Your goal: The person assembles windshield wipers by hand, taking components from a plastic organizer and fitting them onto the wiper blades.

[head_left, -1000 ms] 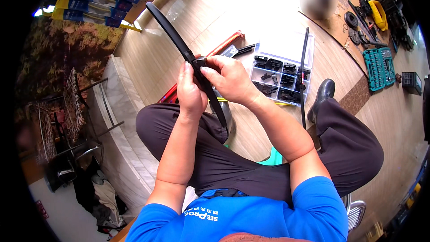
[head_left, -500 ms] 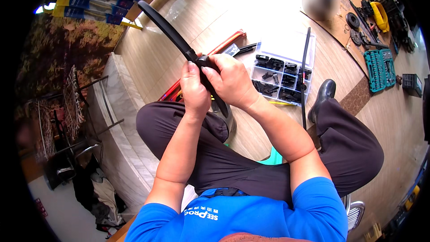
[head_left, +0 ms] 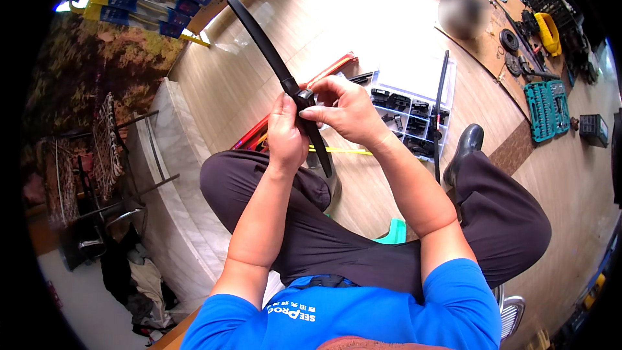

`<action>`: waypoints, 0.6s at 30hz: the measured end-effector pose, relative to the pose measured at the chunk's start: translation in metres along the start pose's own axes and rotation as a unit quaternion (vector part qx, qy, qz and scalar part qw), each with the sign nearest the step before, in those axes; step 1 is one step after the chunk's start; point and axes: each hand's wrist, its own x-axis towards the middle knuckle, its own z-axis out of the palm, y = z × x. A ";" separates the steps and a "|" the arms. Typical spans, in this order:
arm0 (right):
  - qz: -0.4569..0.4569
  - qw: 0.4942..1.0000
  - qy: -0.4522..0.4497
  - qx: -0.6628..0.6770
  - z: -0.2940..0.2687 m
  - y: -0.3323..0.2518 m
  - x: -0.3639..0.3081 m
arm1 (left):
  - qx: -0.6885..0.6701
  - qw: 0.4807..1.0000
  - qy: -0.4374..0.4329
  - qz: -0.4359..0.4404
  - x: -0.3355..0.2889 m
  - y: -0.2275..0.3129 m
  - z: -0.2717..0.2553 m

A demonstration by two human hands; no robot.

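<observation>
A black wiper blade (head_left: 262,42) slants across in front of me, its far end up and to the left, its near end over my lap. My left hand (head_left: 285,135) is closed round it just below the middle. The blade's central connector (head_left: 304,98) lies between my hands. My right hand (head_left: 348,111) pinches at that connector with thumb and fingers, some of them hidden. To the right on the floor, a clear compartment box (head_left: 407,116) holds several small black wiper adapters. Another thin black wiper blade (head_left: 442,84) lies across the box's right side.
Red and yellow long packages (head_left: 334,67) and a yellow strip (head_left: 350,151) lie near my hands. A green tool case (head_left: 547,110) is open at the right, beside cardboard (head_left: 489,45) with loose parts. Packaged blades (head_left: 139,0) hang at upper left. A marble step (head_left: 168,175) runs along the left.
The wiper blade has turned and shifted right, so its near half shows more below my hands. My right hand has shifted slightly, its fingers now at the connector. The view has tilted slightly.
</observation>
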 end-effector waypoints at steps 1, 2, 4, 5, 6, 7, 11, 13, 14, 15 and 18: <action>-0.002 1.000 -0.002 -0.001 -0.001 0.001 0.002 | -0.007 1.000 -0.015 0.001 -0.001 0.002 0.000; 0.002 0.999 -0.018 0.042 -0.003 0.004 0.002 | -0.015 0.999 -0.032 0.001 -0.001 0.001 0.000; 0.005 0.996 -0.033 0.083 -0.006 0.008 0.003 | -0.018 0.999 -0.039 -0.005 -0.002 -0.001 0.003; 0.030 0.983 -0.069 0.166 -0.006 0.010 0.003 | -0.020 0.999 -0.045 -0.016 -0.003 0.000 0.004; 0.056 0.962 -0.104 0.247 -0.006 0.010 0.004 | -0.021 0.998 -0.052 -0.028 -0.005 0.001 0.006; 0.066 0.951 -0.137 0.268 -0.010 0.009 0.003 | 0.002 0.998 -0.055 -0.034 -0.007 0.002 0.007; 0.038 0.929 -0.187 0.316 0.004 0.011 -0.002 | 0.160 0.974 -0.155 0.031 -0.011 0.001 -0.002; 0.025 0.936 -0.147 0.318 0.008 0.020 -0.005 | 0.156 0.975 -0.156 0.019 -0.012 0.003 0.002; 0.030 0.937 -0.130 0.322 0.014 0.019 -0.006 | 0.154 0.976 -0.149 0.039 -0.014 0.001 0.000; 0.025 0.943 -0.119 0.310 0.016 0.016 -0.006 | 0.153 0.976 -0.143 0.058 -0.016 0.000 -0.001; -0.011 0.933 -0.130 0.335 0.022 0.021 -0.007 | 0.239 0.965 -0.087 0.061 -0.022 0.001 0.001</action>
